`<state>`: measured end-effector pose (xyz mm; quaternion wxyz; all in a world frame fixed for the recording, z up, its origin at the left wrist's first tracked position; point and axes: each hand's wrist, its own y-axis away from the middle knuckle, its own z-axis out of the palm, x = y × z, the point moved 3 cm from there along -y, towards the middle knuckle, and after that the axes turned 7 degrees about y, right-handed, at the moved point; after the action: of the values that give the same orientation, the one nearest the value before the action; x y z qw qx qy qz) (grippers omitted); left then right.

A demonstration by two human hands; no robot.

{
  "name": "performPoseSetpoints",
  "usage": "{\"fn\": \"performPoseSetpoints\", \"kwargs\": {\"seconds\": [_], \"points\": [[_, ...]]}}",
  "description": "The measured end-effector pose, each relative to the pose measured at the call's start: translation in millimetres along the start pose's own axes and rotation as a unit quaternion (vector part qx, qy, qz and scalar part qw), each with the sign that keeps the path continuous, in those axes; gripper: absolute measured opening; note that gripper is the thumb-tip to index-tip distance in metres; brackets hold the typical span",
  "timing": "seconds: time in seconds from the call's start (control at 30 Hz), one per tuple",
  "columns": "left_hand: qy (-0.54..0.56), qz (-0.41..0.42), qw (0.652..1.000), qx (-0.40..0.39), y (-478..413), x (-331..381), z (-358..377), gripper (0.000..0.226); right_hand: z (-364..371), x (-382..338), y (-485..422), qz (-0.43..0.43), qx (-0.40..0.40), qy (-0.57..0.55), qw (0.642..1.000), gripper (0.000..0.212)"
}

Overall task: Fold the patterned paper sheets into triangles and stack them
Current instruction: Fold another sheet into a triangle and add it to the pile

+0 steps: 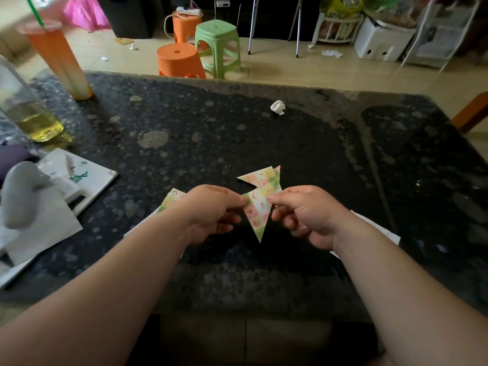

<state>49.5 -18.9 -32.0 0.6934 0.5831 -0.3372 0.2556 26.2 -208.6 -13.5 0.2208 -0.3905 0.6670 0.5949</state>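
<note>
Surface: dark speckled table [303, 154], smeared; paper wad [278, 107] at 1 o'clock.
Room: green stool [217, 35] at 12 o'clock.
Grip: left hand [211, 213], right hand [303, 216] pinch folded triangle [257, 213].

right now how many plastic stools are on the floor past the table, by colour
orange stools: 2
green stool: 1
total: 3
</note>
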Motion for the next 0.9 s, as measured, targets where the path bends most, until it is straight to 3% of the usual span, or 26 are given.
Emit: {"fn": "performPoseSetpoints", "kwargs": {"seconds": [0.23,0.37,0.47,0.6,0.7,0.83,0.9], "points": [[-0.19,0.069,0.978,0.048,0,16,-14,0.013,3,-8,-7,-0.011,0.034,0.009,0.999,0.005],[-0.114,0.115,0.978,0.135,-6,28,-21,0.008,13,-11,-14,-0.002,0.031,0.066,0.997,0.006],[-0.029,0.139,0.967,0.212,-14,36,-35,0.004,15,-13,-28,0.005,0.06,0.004,0.998,0.007],[0.042,0.123,0.972,0.198,-22,38,-39,0.011,-1,-7,-46,0.071,0.123,-0.041,0.989,0.016],[0.026,0.114,0.977,0.178,-24,35,-32,0.01,-7,-2,-58,0.103,0.175,0.022,0.979,0.019],[-0.004,0.102,0.981,0.166,-22,33,-26,0.008,-8,-9,-74,0.05,0.243,0.24,0.939,0.021],[-0.016,0.101,0.982,0.156,-22,31,-24,0.008,-11,-9,-76,0.046,0.255,0.296,0.919,0.021]]}}
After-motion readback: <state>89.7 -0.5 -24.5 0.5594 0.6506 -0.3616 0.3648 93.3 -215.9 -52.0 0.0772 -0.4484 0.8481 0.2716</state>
